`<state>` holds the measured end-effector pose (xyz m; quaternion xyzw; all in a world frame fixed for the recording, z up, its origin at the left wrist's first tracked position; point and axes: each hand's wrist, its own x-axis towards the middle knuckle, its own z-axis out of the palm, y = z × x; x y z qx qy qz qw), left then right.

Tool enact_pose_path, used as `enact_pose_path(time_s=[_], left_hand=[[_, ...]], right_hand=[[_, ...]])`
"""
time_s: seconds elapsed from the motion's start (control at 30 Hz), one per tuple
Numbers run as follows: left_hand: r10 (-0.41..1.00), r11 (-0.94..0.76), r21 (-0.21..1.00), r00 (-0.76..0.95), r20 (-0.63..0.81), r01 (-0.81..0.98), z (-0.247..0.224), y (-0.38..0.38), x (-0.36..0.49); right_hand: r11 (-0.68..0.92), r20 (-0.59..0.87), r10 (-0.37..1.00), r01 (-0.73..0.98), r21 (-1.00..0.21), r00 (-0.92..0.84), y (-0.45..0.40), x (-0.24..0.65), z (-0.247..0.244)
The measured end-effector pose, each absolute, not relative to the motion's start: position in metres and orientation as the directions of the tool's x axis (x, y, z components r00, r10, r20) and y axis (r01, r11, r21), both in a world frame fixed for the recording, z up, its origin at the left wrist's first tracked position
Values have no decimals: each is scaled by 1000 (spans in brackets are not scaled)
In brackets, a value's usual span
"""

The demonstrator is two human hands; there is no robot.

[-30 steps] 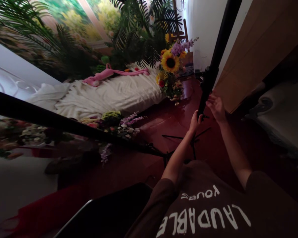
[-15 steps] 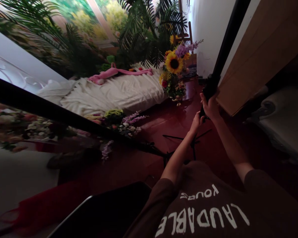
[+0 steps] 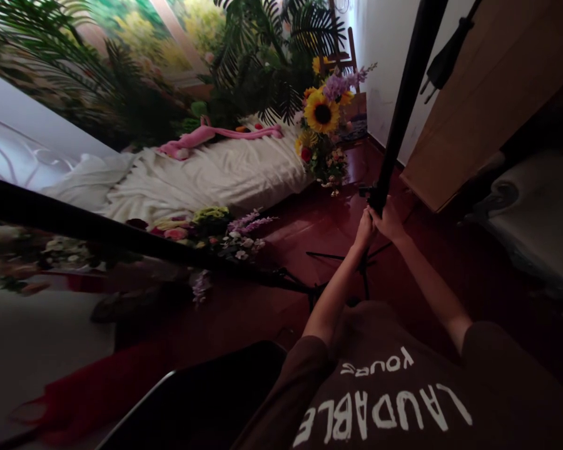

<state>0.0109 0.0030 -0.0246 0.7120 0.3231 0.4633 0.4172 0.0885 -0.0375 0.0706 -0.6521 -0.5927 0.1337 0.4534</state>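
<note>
A black light stand rises in front of me on the right, leaning toward the top of the view, its spread legs on the floor. My left hand is closed around its pole just below a collar with a knob. Pressed close beside it, my right hand grips the same pole from the other side. Both hands' fingers are partly hidden behind the pole and each other. A black power plug with two pins dangles from a cord to the right of the pole.
Another black pole slants across the left. Beyond it are a white-draped platform with a pink plush toy, sunflowers and palm fronds. A brown board stands at right; a dark, silver-edged object is near my left side.
Both hands and the stand's collar have shifted down and left, with the hands now closer together. The dangling plug has come into view at the upper right.
</note>
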Motion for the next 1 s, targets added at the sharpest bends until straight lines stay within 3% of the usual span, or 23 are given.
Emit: enact_pose_path(time_s=[0.23,0.53,0.8,1.0], left_hand=[[902,-342,937,307,305,75,-17,-3,10],[918,-298,952,297,264,74,-14,-7,10],[918,-301,950,296,265,84,-11,-8,9],[908,-308,949,316,273,65,-11,-8,7]], right_hand=[[181,377,892,569,-802,248,-85,107,57],[49,224,807,316,-948,546,-86,103,50],[-77,-102,799,-67,-995,592,-63,107,57],[-204,-386,803,-399,-894,454,-56,112,66]])
